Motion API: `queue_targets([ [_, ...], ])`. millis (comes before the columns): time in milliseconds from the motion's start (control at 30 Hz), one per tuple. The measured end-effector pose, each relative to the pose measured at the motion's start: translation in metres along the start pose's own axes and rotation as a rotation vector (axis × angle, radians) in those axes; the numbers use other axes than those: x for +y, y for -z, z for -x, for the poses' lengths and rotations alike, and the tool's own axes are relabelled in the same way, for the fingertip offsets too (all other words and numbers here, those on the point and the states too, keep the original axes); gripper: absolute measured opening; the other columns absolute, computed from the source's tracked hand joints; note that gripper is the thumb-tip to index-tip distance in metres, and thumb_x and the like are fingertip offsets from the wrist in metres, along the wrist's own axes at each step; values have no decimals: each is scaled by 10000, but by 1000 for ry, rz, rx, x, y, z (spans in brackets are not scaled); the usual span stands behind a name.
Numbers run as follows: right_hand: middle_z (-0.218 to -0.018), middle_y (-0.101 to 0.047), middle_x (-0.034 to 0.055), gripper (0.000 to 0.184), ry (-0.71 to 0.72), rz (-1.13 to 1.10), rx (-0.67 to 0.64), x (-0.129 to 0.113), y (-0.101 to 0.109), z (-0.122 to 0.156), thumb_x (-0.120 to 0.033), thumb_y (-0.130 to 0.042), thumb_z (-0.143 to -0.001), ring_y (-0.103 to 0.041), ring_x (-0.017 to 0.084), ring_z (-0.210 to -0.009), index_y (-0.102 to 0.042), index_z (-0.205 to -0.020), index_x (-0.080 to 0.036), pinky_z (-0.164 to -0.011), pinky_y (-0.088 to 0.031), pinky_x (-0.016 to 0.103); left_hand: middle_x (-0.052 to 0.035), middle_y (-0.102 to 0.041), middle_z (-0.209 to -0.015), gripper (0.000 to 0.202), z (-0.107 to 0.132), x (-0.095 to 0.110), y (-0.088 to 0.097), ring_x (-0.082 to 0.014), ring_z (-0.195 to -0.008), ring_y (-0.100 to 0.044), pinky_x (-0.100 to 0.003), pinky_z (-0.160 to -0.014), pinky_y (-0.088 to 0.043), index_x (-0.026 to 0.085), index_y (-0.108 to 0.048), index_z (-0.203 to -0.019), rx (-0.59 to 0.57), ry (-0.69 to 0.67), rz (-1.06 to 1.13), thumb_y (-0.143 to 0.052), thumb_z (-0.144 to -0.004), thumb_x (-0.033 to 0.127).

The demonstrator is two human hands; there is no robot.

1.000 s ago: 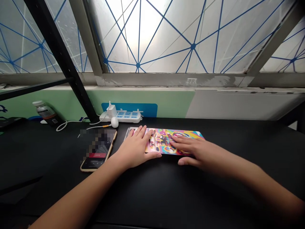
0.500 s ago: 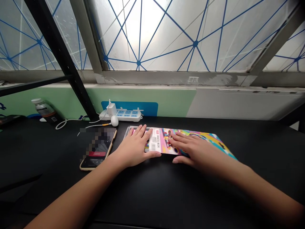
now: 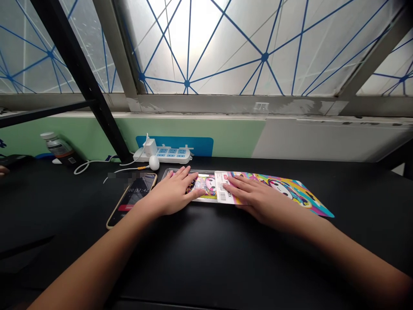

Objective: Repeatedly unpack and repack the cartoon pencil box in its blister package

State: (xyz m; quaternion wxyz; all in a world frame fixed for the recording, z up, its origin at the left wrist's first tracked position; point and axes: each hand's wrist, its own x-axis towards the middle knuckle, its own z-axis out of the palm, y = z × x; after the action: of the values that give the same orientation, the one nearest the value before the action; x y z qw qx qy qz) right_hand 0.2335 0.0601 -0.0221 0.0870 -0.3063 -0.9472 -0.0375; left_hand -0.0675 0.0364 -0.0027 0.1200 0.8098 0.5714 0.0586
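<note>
Clear box (image 3: pixel 206 185): laid flat on the counter (image 3: pixel 206 254), long side set left to right.
Bright cover (image 3: pixel 282 185): spread at the right, right hand nearer.
Left hand (image 3: pixel 169 193): opened flat, rested on the box's left part.
Right hand (image 3: pixel 258 198): laid over the cover; any pinch cannot be told.

Black table (image 3: pixel 206 258), items mostly toward the back.
Clear box (image 3: pixel 204 186) near middle, colourful cover (image 3: pixel 282 189) overlapping its right part and reaching out over the table. Phone (image 3: pixel 130 201) left of box, screen up. White power strip (image 3: pixel 172 155) behind, at back edge; white cable (image 3: pixel 97 161) beside it; bottle (image 3: pixel 61 148) farther left.
</note>
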Motion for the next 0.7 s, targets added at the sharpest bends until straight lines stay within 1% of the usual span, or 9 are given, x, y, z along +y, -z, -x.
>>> queue_targets([
  [133, -1576, -479, 76, 595, -1, -87, -18, 21, 17, 14, -169, -608, -936, -461, 302, -1437, -503, -1507, -298, -1122, -491, 501, -154, -212, -1688, 797, 0, -2, 3, -317, -1574, -145, -577, -1229, -192, 216, -409, -1564, -4, 17, 5, -313, -975, 745],
  [233, -1547, -519, 30, 589, -15, -88, -46, 32, 24, 23, -136, -556, -942, -519, 266, -1394, -515, -1494, -336, -1111, -511, 469, -149, -226, -1684, 780, 0, -5, 4, -314, -1572, -157, -570, -1230, -194, 226, -423, -1554, -4, 9, 13, -326, -974, 739],
  [367, -1481, -589, 17, 585, -65, -32, -15, 51, 24, 32, -79, -477, -922, -591, 283, -1326, -587, -1433, -342, -1086, -526, 537, -161, -262, -1668, 753, 0, -13, 5, -331, -1561, -194, -587, -1212, -232, 221, -441, -1541, 17, 16, 4, -347, -981, 716],
  [433, -1411, -652, 17, 619, -136, 12, 21, 62, 28, 36, -45, -459, -878, -647, 309, -1257, -626, -1398, -334, -1047, -549, 568, -163, -263, -1667, 743, 0, -16, 5, -333, -1562, -189, -592, -1211, -231, 220, -442, -1540, 26, 21, 0, -339, -988, 707],
  [500, -1354, -694, 23, 660, -220, 75, 85, 67, 37, 39, -33, -446, -846, -709, 323, -1155, -619, -1411, -326, -973, -598, 547, -170, -249, -1671, 737, -2, -18, 4, -335, -1565, -171, -598, -1211, -221, 217, -427, -1548, 33, 24, -3, -324, -997, 696],
  [567, -1377, -679, 38, 688, -264, 134, 175, 56, 49, 38, -50, -446, -846, -731, 332, -1104, -560, -1470, -318, -909, -626, 515, -186, -231, -1674, 730, -3, -17, 2, -347, -1565, -154, -612, -1206, -218, 207, -415, -1556, 43, 29, -11, -306, -1009, 679],
  [600, -1425, -641, 42, 704, -252, 151, 210, 42, 54, 37, -56, -441, -855, -712, 335, -1145, -512, -1507, -314, -916, -623, 507, -196, -224, -1674, 725, -4, -16, 0, -354, -1564, -149, -618, -1203, -219, 198, -408, -1559, 50, 34, -16, -295, -1017, 665],
  [633, -1440, -628, 47, 730, -203, 155, 247, 24, 57, 35, -48, -434, -843, -695, 340, -1176, -490, -1523, -307, -938, -611, 516, -201, -222, -1673, 717, -5, -16, -1, -358, -1564, -147, -621, -1200, -222, 190, -403, -1563, 57, 39, -22, -283, -1025, 649],
  [700, -1421, -641, 55, 783, -21, 126, 262, -23, 56, 30, -25, -435, -819, -677, 335, -1209, -448, -1549, -308, -954, -601, 523, -203, -228, -1672, 696, -8, -14, -5, -359, -1563, -150, -617, -1200, -226, 178, -395, -1567, 73, 48, -35, -271, -1039, 614],
])
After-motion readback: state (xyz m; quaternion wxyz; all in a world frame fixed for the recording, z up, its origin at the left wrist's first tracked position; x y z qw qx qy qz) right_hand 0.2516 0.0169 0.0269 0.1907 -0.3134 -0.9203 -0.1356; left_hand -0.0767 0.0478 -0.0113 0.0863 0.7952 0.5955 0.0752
